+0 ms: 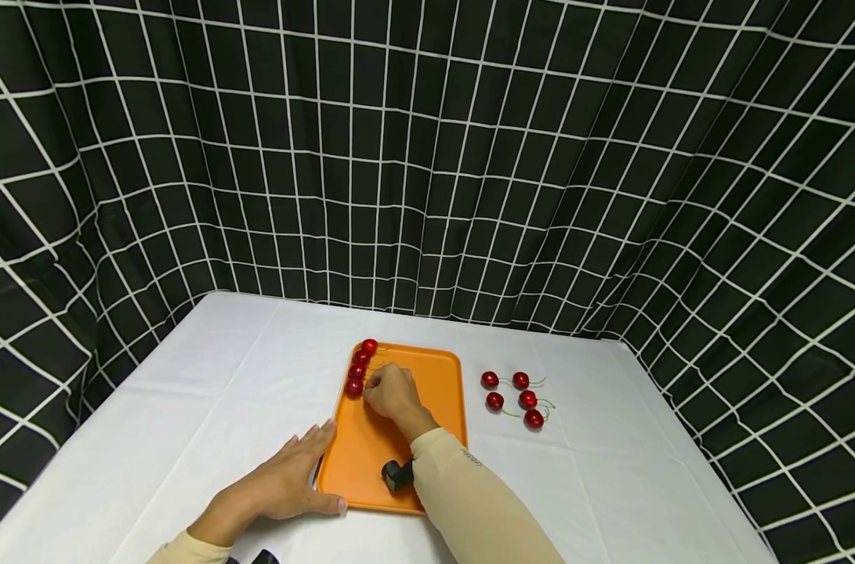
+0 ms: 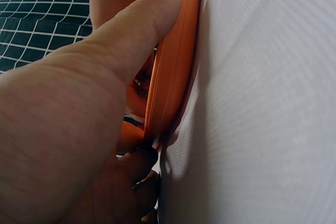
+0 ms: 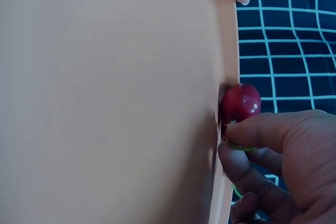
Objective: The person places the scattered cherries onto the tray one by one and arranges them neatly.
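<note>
An orange tray (image 1: 371, 454) lies on the white table, with several red cherries (image 1: 360, 357) in a row along its far left edge. Over the tray, my right hand (image 1: 393, 392) pinches the green stem of the nearest cherry in that row; the right wrist view shows this cherry (image 3: 240, 103) against the tray rim just past the thumb and forefinger. My left hand (image 1: 286, 474) rests at the tray's near left corner, fingers extended along the left side. Its thumb (image 2: 142, 22) lies against the near rim in the left wrist view.
Right of the tray, several more stemmed cherries (image 1: 528, 399) lie loose on the white tablecloth (image 1: 610, 470). A black curtain (image 1: 399, 157) with a white grid surrounds the table's back and sides. A black strap mount (image 1: 397, 475) sits at my right wrist, above the tray.
</note>
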`<action>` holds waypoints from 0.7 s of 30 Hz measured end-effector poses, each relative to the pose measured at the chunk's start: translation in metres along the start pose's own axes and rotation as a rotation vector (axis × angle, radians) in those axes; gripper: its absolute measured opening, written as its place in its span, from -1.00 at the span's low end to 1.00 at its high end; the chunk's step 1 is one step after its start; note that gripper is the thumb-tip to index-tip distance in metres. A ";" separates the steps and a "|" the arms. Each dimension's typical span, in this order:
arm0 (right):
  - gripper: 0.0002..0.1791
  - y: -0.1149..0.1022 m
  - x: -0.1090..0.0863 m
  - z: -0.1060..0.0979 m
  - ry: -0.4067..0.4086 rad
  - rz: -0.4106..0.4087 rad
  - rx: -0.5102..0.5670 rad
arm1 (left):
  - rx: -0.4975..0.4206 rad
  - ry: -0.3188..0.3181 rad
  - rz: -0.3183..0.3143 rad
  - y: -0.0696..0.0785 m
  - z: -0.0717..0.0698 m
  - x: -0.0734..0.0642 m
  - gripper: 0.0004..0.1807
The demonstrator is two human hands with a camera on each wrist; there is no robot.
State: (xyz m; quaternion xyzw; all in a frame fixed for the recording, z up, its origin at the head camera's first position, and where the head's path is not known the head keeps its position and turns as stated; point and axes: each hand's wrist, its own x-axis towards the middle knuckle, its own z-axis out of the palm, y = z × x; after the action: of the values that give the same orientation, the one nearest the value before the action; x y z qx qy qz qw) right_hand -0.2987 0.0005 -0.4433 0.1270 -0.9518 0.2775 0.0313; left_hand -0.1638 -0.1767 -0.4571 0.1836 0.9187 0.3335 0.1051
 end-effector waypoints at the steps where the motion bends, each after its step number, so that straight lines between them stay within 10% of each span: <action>1: -0.78 0.000 0.000 0.000 0.003 -0.002 -0.001 | 0.004 0.000 -0.001 0.000 0.000 0.000 0.31; 21: -0.95 0.001 -0.011 -0.030 -0.026 -0.019 0.186 | 0.012 -0.004 -0.007 0.002 -0.001 -0.001 0.31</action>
State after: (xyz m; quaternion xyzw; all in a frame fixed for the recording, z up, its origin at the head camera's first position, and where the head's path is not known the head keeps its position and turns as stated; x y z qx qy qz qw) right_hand -0.2888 0.0198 -0.4196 0.1419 -0.9210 0.3626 0.0097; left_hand -0.1628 -0.1757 -0.4552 0.1817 0.9212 0.3271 0.1068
